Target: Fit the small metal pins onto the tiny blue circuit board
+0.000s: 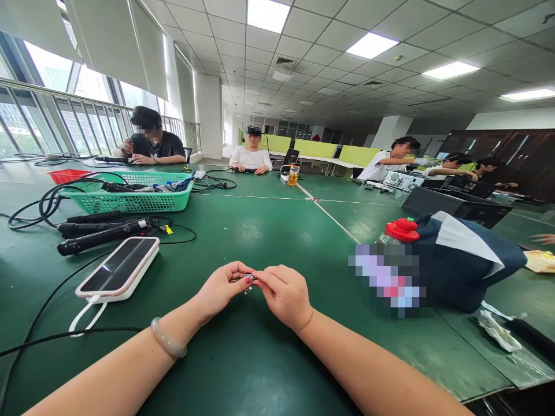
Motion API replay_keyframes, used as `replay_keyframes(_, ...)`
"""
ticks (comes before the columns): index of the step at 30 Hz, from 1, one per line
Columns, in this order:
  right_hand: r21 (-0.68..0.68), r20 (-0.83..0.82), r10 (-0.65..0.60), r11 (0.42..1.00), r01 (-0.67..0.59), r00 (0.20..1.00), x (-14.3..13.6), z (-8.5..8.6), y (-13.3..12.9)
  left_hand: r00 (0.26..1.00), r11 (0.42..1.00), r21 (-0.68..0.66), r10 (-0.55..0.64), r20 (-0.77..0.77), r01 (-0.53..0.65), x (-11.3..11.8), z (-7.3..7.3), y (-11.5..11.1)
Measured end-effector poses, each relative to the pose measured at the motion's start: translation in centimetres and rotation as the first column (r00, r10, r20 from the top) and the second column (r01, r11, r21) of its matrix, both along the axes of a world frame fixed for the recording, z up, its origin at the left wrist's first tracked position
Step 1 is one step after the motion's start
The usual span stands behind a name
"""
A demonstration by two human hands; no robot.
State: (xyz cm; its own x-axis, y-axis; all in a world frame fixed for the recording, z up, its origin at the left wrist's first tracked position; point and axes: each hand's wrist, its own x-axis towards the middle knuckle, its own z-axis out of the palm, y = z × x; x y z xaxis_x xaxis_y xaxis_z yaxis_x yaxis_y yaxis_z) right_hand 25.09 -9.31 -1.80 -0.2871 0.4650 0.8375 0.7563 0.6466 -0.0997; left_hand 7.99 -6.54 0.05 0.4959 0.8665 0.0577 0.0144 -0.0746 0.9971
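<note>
Just above the green table (243, 358), my left hand (222, 292) and my right hand (286, 294) meet at the fingertips. Between them is a small metallic object (248, 278), partly hidden by the fingers. My left thumb and fingers pinch it from the left. The fingers of my right hand are closed at its right side. A small silvery end shows below the fingertips. What exactly the object is cannot be made out.
Left of my hands lie a power bank (119, 268) with a white cable, black rods (104, 234) and a green basket (130, 199). On the right are a red-lidded bottle (402, 229) and a dark bag (468, 260). Several people sit around the table.
</note>
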Motion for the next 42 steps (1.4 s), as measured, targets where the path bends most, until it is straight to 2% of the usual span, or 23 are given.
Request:
replay_keyframes(6,-0.05,0.042,-0.02,0.998,0.022,0.999,0.0,0.0,-0.2,0.999,0.999,-0.011,0.034,-0.011,-0.034,0.0,0.0,0.1)
replay_keyframes(10,-0.186,0.043,-0.023,0.982,0.03,0.999,0.1,0.0,0.1,0.993,0.994,0.057,0.097,-0.06,-0.094,-0.1,-0.6,0.6)
replay_keyframes(14,-0.402,0.035,-0.038,0.914,0.049,0.999,0.2,-0.5,0.8,0.966,0.974,0.153,0.193,-0.171,-0.168,-0.4,-1.3,1.1)
replay_keyframes(19,-0.589,0.063,0.089,0.807,-0.035,0.994,0.2,-1.5,1.3,0.955,0.966,0.191,0.212,-0.21,-0.172,-0.6,-1.8,1.4)
replay_keyframes(27,-0.641,0.103,0.074,0.767,0.01,0.992,-0.1,-1.4,1.8,0.949,0.971,0.184,0.197,-0.245,-0.154,-0.4,-2.4,1.8)
replay_keyframes(35,-0.606,0.114,0.107,0.795,-0.016,0.988,0.0,-1.6,1.6,0.946,0.968,0.187,0.208,-0.247,-0.164,-0.5,-2.6,2.0)
replay_keyframes(42,-0.61,0.157,0.1,0.792,0.017,0.983,-0.2,-1.3,1.5,0.943,0.962,0.192,0.235,-0.235,-0.192,-0.4,-2.5,2.2)
